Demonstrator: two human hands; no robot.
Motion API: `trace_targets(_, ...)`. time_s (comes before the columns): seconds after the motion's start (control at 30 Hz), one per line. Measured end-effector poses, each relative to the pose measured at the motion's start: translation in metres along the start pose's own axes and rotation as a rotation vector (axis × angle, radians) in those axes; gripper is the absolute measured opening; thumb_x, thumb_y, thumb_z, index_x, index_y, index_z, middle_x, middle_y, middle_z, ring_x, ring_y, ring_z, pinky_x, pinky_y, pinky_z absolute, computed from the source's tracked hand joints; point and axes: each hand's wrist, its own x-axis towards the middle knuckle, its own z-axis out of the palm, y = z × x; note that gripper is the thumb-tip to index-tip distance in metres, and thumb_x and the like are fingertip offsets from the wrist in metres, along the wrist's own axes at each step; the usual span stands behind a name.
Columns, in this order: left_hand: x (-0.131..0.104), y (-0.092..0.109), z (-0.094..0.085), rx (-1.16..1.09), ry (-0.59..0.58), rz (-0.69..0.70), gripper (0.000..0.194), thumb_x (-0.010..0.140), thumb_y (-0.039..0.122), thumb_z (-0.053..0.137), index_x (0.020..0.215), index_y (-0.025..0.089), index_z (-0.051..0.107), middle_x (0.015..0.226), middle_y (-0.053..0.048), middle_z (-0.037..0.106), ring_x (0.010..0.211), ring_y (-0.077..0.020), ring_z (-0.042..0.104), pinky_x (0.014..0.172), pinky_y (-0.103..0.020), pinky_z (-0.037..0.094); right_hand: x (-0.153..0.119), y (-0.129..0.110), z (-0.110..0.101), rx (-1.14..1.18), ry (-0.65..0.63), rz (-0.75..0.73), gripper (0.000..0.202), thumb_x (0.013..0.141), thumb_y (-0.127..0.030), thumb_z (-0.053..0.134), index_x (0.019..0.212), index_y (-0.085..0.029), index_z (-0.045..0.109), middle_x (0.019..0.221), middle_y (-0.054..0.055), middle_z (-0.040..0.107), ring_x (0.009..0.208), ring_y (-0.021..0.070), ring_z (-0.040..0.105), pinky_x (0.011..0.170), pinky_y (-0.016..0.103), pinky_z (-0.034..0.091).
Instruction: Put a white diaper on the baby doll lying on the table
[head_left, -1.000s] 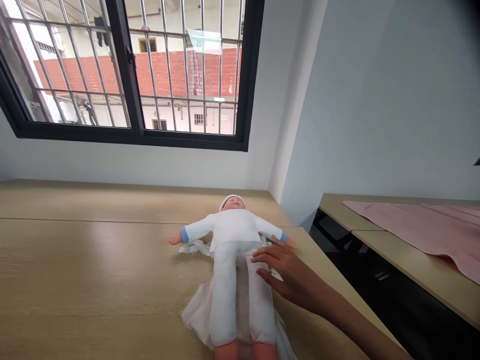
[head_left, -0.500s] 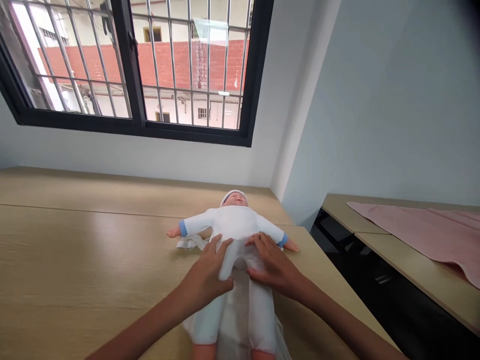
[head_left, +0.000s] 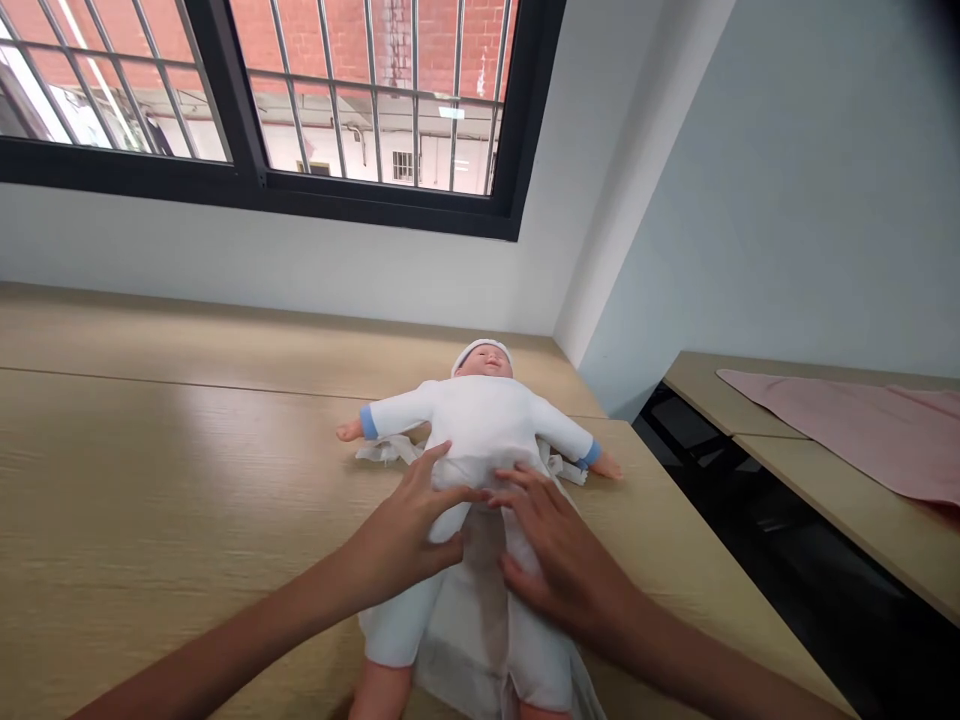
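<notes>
On the near bench (head_left: pixel 187 530), close to its right-hand edge: doll (head_left: pixel 484 415) lying face up, arms out, legs toward me. White cloth body, white cap (head_left: pixel 468 354), blue cuffs (head_left: pixel 367 421).

Handling, by guess: light, soft through trunk and thighs, giving under a press; the face and little hands look smooth, likely firmer and slicker. Fabric should grip well. Nothing looks brittle. Best hold: both sides of the hips, palms flat; for lifting, one palm beneath the shoulders, since the head may loll.

Left hand (head_left: pixel 409 525) rests at one hip, right hand (head_left: pixel 551 540) at the other. Fingers curved and parted, thumbs well away from them, nothing clenched; foremost tips nearly meet over the lower belly.

Pale thin cloth (head_left: pixel 459 650) lies between and under the legs; I expect it to crease and slide easily. A crumpled white strip (head_left: pixel 386 450) shows beneath the doll's arm.

Beyond: barred window (head_left: pixel 390 198) ahead; pink cloth (head_left: pixel 862 425) on a second bench (head_left: pixel 862 520), off right.
</notes>
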Motion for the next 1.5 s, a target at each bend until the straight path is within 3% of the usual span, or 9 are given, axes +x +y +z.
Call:
trace_targets(0.17, -0.003, -0.004, 0.001, -0.053, -0.086, -0.060, 0.064, 0.069, 0.012, 0.068, 0.128, 0.031, 0.054, 0.159, -0.005, -0.002, 0.146, -0.0364, 0.003, 0.112, -0.048, 0.031, -0.016, -0.004, -0.001, -0.123, -0.094, -0.068, 0.050, 0.075, -0.016, 0.057, 0.125, -0.016, 0.050, 0.150, 0.011, 0.033, 0.144, 0.0302, 0.016, 0.116, 0.055, 0.024)
trace_targets(0.33, 0.000, -0.014, -0.028, -0.023, -0.289, -0.028, 0.065, 0.071, 0.011, 0.067, 0.127, 0.041, 0.054, 0.160, 0.002, -0.002, 0.143, -0.0331, 0.022, 0.104, -0.040, 0.041, -0.014, 0.024, -0.026, -0.264, -0.251, -0.303, 0.053, 0.074, -0.002, 0.049, 0.124, -0.020, 0.052, 0.154, 0.006, 0.029, 0.145, 0.0277, 0.012, 0.115, 0.054, 0.028)
trace_targets(0.47, -0.001, -0.018, -0.034, -0.005, -0.294, 0.011, 0.061, 0.072, 0.014, 0.067, 0.125, 0.041, 0.055, 0.160, 0.005, -0.003, 0.138, -0.0325, 0.033, 0.097, -0.036, 0.047, -0.021, 0.030, -0.017, -0.395, -0.130, -0.422, 0.039, 0.085, -0.003, 0.048, 0.120, -0.020, 0.055, 0.154, 0.010, 0.026, 0.145, 0.0355, 0.011, 0.110, 0.064, 0.027)
trace_targets(0.67, -0.002, -0.018, -0.030, -0.044, -0.276, -0.032, 0.057, 0.072, 0.021, 0.068, 0.125, 0.039, 0.057, 0.160, 0.005, 0.003, 0.137, -0.0301, 0.035, 0.104, -0.036, 0.042, -0.025, 0.017, -0.001, -0.369, -0.035, -0.568, 0.018, 0.095, -0.013, 0.048, 0.105, -0.017, 0.061, 0.121, 0.005, 0.063, 0.131, 0.0240, 0.042, 0.120, 0.056, 0.002)
trace_targets(0.83, -0.004, -0.019, -0.032, -0.077, -0.256, -0.042, 0.058, 0.073, 0.024, 0.068, 0.127, 0.038, 0.056, 0.160, 0.005, 0.002, 0.128, -0.0305, 0.045, 0.099, -0.033, 0.044, -0.027, 0.013, 0.003, -0.250, -0.008, -0.525, 0.019, 0.094, -0.008, 0.044, 0.093, -0.017, 0.061, 0.097, 0.002, 0.069, 0.107, 0.0177, 0.060, 0.121, 0.046, 0.014)
trace_targets(1.07, 0.001, -0.023, -0.034, 0.041, -0.241, 0.010, 0.064, 0.072, 0.023, 0.068, 0.130, 0.042, 0.052, 0.160, 0.006, 0.004, 0.129, -0.0296, 0.045, 0.097, -0.032, 0.045, -0.035, 0.024, -0.004, 0.299, 0.062, -0.217, 0.017, 0.090, -0.015, 0.051, 0.106, -0.019, 0.056, 0.102, 0.004, 0.069, 0.100, 0.0172, 0.065, 0.114, 0.040, 0.032)
trace_targets(1.27, 0.005, -0.016, -0.033, 0.154, -0.178, 0.056, 0.061, 0.073, 0.028, 0.072, 0.130, 0.041, 0.053, 0.160, 0.001, 0.010, 0.135, -0.0317, 0.040, 0.097, -0.034, 0.046, -0.026, 0.024, -0.015, 0.783, 0.113, 0.245, 0.024, 0.081, -0.042, 0.062, 0.081, -0.018, 0.059, 0.085, 0.005, 0.067, 0.075, 0.0201, 0.060, 0.070, 0.031, 0.051)
trace_targets(1.4, 0.008, -0.011, -0.028, 0.254, -0.102, 0.163, 0.051, 0.078, 0.028, 0.070, 0.127, 0.033, 0.056, 0.159, -0.006, 0.015, 0.144, -0.0372, 0.016, 0.109, -0.051, 0.033, -0.017, 0.028, -0.013, 0.971, 0.186, 0.445, 0.038, 0.079, -0.051, 0.066, 0.102, -0.020, 0.065, 0.107, 0.008, 0.068, 0.100, 0.0252, 0.061, 0.091, 0.038, 0.048)
trace_targets(1.5, 0.013, -0.013, -0.021, 0.220, -0.064, 0.268, 0.037, 0.087, 0.024, 0.056, 0.124, 0.029, 0.059, 0.153, -0.004, 0.033, 0.145, -0.0313, 0.016, 0.115, -0.052, 0.023, -0.009, 0.030, -0.011, 1.058, 0.186, 0.475, 0.047, 0.078, -0.054, 0.067, 0.112, -0.021, 0.064, 0.114, 0.009, 0.066, 0.110, 0.0270, 0.059, 0.101, 0.042, 0.043)
